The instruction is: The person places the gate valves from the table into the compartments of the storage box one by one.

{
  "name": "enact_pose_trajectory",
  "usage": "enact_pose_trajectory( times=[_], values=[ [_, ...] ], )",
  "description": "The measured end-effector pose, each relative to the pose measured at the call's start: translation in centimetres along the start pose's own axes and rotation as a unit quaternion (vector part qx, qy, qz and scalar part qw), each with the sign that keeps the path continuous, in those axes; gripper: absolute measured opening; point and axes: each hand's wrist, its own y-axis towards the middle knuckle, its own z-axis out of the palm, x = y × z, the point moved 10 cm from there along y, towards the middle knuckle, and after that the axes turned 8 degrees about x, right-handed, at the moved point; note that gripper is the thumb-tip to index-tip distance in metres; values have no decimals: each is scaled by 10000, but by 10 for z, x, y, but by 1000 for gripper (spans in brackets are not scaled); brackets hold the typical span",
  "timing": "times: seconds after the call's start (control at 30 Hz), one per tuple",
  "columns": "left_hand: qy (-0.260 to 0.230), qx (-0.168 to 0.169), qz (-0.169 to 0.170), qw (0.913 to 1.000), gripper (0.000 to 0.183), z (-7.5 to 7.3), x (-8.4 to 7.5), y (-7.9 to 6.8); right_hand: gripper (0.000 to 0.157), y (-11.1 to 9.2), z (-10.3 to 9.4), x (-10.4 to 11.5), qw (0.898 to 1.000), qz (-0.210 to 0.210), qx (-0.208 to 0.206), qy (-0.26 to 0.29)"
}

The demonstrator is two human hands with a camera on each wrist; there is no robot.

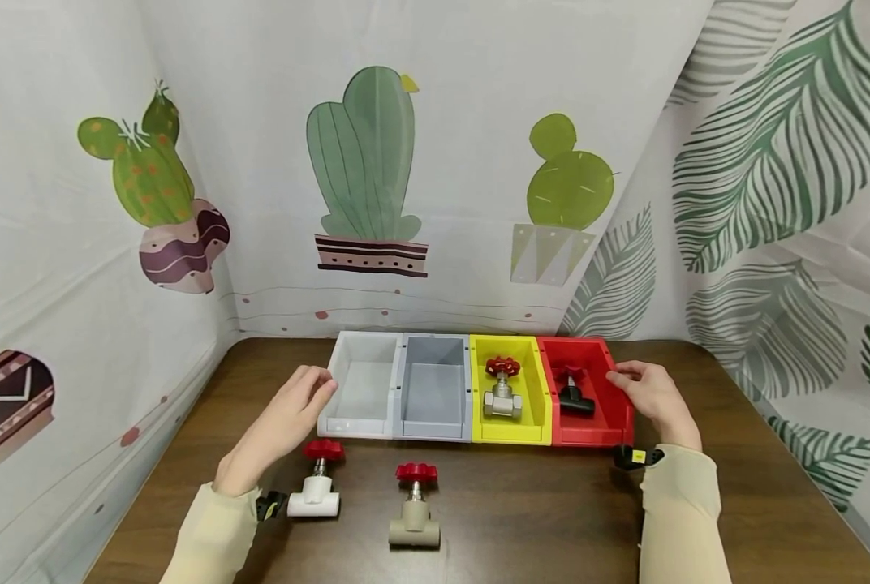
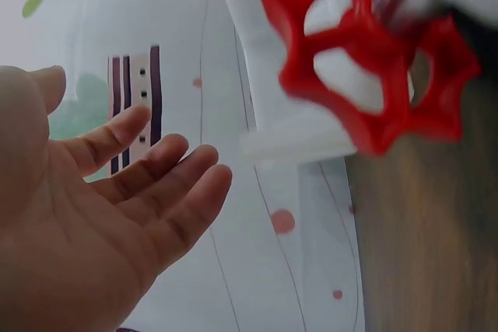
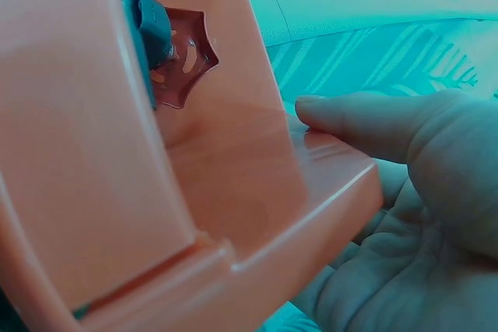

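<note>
Four joined bins stand in a row: a white bin (image 1: 360,426), a grey bin (image 1: 435,430), a yellow bin (image 1: 511,434) and a red bin (image 1: 592,436). My left hand (image 1: 289,418) is beside the white bin's left wall, fingers loosely spread and holding nothing. At the red bin's right wall, my right hand (image 1: 654,397) grips with the thumb (image 3: 350,122) at the rim and the fingers outside. A metal valve (image 1: 503,397) lies in the yellow bin, and a black valve (image 1: 576,399) with a red handwheel (image 3: 187,60) in the red one.
In front of the bins, a white valve (image 1: 316,491) lies near my left wrist and a beige valve (image 1: 415,519) lies right of it. Both have red handwheels. The wooden table (image 1: 537,519) meets a cactus-print cloth (image 1: 471,162) behind the bins.
</note>
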Motion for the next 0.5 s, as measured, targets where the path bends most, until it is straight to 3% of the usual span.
enact_pose_trajectory(
  times=[0.27, 0.5],
  values=[
    [-104, 423, 10, 9991, 33, 25, -19, -10, 46, 0, 0, -1, 10000, -2, 21, -26],
    [49, 580, 382, 9976, 24, 43, -43, -15, 45, 0, 1, 0, 10000, -45, 12, -11]
  ],
)
